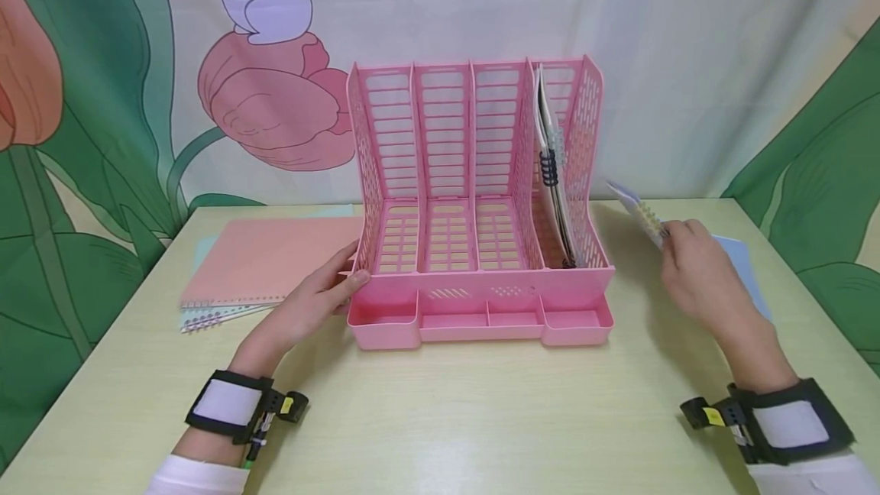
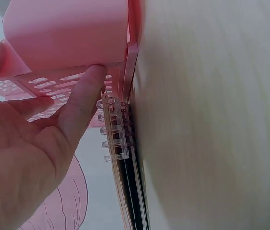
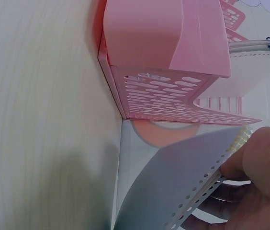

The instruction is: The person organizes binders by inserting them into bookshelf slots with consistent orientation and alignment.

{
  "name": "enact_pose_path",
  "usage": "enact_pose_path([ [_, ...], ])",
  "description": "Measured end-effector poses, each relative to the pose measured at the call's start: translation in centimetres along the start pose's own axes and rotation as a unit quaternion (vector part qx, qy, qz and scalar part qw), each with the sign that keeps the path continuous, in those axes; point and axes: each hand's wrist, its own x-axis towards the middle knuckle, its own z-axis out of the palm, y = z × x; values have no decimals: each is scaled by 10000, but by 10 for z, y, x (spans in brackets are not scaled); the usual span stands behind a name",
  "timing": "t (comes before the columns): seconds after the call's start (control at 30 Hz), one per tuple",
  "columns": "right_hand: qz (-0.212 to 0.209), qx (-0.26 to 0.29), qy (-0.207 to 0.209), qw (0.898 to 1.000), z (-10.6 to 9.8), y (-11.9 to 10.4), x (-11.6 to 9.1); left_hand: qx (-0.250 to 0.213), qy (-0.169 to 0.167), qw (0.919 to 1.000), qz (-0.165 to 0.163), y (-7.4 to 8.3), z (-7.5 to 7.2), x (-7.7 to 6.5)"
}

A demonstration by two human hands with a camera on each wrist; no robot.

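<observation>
A pink desktop file organizer [image 1: 481,281] stands upright in the middle of the table, with four tall slots and small trays along its front. My left hand [image 1: 323,281] rests against its left side, thumb at the front corner, fingers spread over the perforated wall [image 2: 44,88]. To the right, my right hand [image 1: 701,273] pinches a pale bluish spiral notebook [image 3: 187,167] by its punched, coil-bound edge, tilted beside the organizer. Two ring-bound notebooks, one with a black coil [image 1: 548,168], stand in the rightmost slot.
Left of the organizer lies a stack of spiral notebooks with a salmon-pink one [image 1: 268,258] on top. A blue flat item [image 1: 745,270] lies partly behind my right hand. A printed curtain [image 1: 467,6] hangs behind the table [image 1: 481,418].
</observation>
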Motion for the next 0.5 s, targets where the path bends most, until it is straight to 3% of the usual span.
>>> enact_pose_path([
  [0.27,242,105,640,9976,-3,-4,0,-22,-15,10000,88,0,-2,2],
  [0.5,462,160,872,9950,-6,-11,0,-28,-13,10000,-1,0,-1,0],
])
